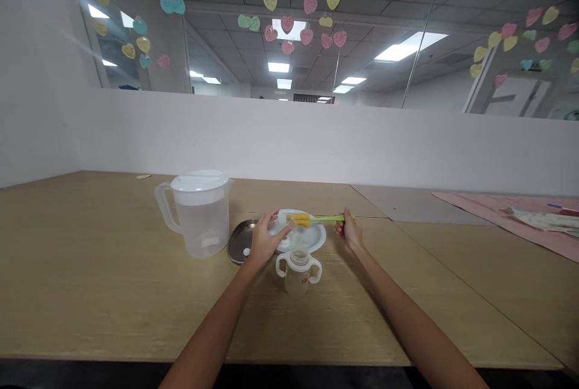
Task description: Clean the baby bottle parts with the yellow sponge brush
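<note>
My right hand (350, 233) is closed round the green handle of a bottle brush (302, 219), whose yellow sponge head points left. My left hand (263, 238) pinches a small translucent piece (292, 224) at the tip of that sponge; its exact kind is too small to make out. Both hands are above a white plate (319, 236), where a small white part lies partly hidden by my left fingers. In front of the plate stands a lidless baby bottle (297, 279) with two white handles, upright. Beside my left hand is a round metal tray (236, 243) holding a small white item (246, 251).
A translucent lidded pitcher (202, 220) stands left of the metal tray. At the far right, a pink cloth (479, 208) carries a white cloth-like item (545, 220). The wooden table (113, 292) meets a white wall (289, 142) at the back.
</note>
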`<state>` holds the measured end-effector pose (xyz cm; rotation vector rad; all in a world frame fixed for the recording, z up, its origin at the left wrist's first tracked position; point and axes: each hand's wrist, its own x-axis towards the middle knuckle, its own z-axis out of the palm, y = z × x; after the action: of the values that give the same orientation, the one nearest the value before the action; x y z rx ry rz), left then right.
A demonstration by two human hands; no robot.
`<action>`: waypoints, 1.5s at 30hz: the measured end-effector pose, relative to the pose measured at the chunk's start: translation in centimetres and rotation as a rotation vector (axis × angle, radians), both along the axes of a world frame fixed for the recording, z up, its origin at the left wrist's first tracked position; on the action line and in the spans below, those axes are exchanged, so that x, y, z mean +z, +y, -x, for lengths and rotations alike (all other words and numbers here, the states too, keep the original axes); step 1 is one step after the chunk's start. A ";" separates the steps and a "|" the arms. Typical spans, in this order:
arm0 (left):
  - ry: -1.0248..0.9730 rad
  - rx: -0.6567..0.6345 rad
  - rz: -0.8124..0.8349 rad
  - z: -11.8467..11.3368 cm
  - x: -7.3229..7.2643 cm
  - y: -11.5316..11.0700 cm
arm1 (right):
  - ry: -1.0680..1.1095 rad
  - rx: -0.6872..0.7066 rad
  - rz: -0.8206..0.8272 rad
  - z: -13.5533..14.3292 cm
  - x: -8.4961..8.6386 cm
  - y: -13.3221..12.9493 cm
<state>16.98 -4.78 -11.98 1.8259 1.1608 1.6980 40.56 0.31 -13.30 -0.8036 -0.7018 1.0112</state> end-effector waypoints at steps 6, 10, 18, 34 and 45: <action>0.095 0.130 -0.020 0.1 -0.3 0.1 | 0.089 0.010 0.012 -0.4 0.1 0.2; 0.117 0.210 -0.085 0.2 -0.5 0.2 | 0.069 0.091 -0.003 -0.5 0.2 0.2; 0.376 0.306 -0.283 0.6 0.5 -1.0 | -0.046 0.159 -0.043 0.5 0.7 -1.0; 0.371 0.303 -0.149 0.4 0.3 -1.7 | -0.078 0.258 -0.010 0.0 0.7 -0.8; 0.419 0.334 -0.440 0.3 0.0 -1.3 | -0.013 0.245 0.012 -0.1 0.6 -0.4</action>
<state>16.68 -6.10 -11.93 2.4606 1.4032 1.9279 40.67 -0.05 -12.73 -0.7469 -0.8195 1.2327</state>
